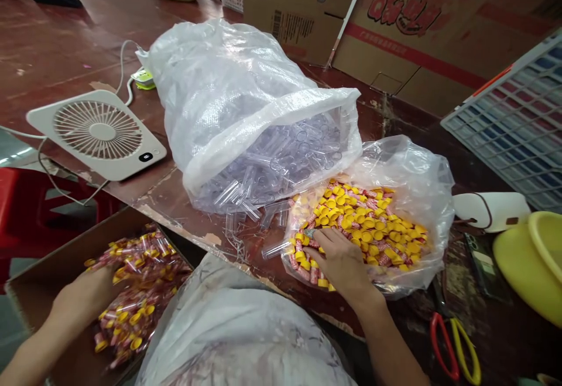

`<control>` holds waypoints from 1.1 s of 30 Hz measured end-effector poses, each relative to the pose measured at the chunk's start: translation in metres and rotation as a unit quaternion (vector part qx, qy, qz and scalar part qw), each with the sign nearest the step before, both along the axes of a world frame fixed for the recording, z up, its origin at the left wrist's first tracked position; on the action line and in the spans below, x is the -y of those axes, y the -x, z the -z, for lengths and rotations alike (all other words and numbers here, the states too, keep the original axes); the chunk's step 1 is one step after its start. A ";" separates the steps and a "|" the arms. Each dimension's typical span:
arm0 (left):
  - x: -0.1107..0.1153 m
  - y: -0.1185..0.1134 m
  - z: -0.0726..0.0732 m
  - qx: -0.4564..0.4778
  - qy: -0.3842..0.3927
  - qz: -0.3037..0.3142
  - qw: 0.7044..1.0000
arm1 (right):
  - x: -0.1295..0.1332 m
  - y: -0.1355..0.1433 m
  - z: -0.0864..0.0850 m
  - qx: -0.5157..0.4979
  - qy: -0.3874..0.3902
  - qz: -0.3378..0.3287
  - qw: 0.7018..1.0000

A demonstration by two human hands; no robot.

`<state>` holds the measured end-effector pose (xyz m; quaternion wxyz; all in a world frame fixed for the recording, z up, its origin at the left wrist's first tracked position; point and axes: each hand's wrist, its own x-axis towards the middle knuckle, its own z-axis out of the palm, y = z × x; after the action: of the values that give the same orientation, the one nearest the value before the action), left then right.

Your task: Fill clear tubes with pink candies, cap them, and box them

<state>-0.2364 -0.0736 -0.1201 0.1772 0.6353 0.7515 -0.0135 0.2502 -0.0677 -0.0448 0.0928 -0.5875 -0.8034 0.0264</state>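
My right hand reaches into an open clear plastic bag, its fingers curled round a small red-and-white patterned piece with a yellow cap. Many such yellow-capped pieces fill the bag. Low on the left, my left hand is inside a cardboard box, against clear tubes with yellow caps and pinkish contents. Its fingers are blurred and partly hidden by the tubes. A white woven sack lies on its side with its mouth towards me, holding clear empty tubes.
Beyond the box, a white fan rests on the table. Scissors with red and yellow handles, a phone and a yellow basin are at right. Cardboard cartons and a white crate stand behind.
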 end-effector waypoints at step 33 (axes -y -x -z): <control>-0.018 -0.261 -0.101 0.508 0.038 0.205 0.836 | 0.017 0.013 -0.026 -0.456 -0.061 0.103 0.882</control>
<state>0.0247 -0.0551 -0.0190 0.5509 0.6853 0.4076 0.2464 0.2376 -0.0845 -0.0185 0.4869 -0.5828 -0.6075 0.2329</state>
